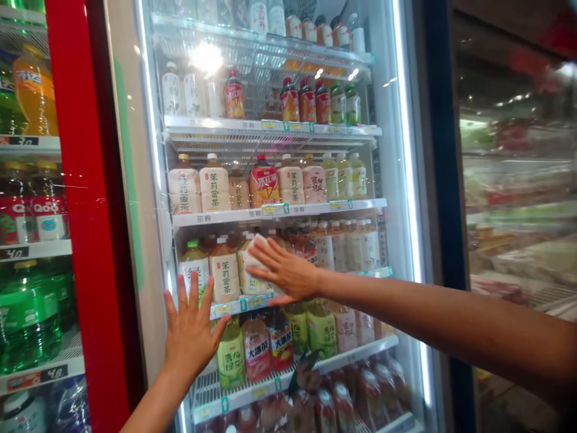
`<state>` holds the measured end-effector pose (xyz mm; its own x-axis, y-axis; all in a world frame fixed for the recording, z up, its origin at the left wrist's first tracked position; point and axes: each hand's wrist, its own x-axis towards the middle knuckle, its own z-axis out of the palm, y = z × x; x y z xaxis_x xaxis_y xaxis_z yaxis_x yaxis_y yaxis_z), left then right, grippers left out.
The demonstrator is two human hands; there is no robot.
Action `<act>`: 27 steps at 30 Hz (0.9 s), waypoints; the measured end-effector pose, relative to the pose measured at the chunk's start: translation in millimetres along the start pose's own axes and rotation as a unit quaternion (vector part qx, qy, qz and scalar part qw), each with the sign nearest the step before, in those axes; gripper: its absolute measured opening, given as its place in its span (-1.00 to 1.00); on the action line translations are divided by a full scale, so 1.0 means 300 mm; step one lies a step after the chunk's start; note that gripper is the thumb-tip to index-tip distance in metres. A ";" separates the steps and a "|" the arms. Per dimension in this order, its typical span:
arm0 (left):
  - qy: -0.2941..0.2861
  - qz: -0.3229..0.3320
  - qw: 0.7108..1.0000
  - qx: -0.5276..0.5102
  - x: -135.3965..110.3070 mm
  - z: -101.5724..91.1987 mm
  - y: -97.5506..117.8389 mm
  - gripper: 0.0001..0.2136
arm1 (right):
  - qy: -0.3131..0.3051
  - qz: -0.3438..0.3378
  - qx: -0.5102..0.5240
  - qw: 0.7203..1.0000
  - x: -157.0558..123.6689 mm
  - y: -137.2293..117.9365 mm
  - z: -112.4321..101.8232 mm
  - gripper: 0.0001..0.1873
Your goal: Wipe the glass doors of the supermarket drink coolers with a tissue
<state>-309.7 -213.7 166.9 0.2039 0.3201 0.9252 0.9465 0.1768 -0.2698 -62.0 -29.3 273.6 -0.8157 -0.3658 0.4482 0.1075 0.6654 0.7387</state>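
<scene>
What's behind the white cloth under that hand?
A pale bottle on a shelf: its left side and bottom show. The white cloth and right hand cover part of it.

White cloth (255,248), red cabinet side (72,180), cream bottle with dark lettering (224,273), red-labelled bottle with white characters (264,183), orange soda bottle (33,93), green soda bottle (31,310)
</scene>
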 end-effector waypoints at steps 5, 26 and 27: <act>0.017 0.076 0.997 0.004 0.126 -0.013 0.029 -0.26 | 0.014 0.081 -0.037 0.996 -0.092 0.141 -0.063 -0.01; 0.135 0.025 0.945 -0.297 0.575 0.027 0.367 -0.26 | 0.180 0.195 0.109 0.958 0.097 0.063 -0.062 0.23; 0.129 0.021 0.950 -0.284 0.583 0.049 0.356 -0.27 | 0.170 0.180 0.104 0.963 0.039 0.077 -0.083 0.26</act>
<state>-176.7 -125.3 295.9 0.2301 0.0633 0.9711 0.9029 -0.3861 -0.1888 -55.0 -34.4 308.6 -0.5099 -0.2544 0.8218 0.2044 0.8921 0.4030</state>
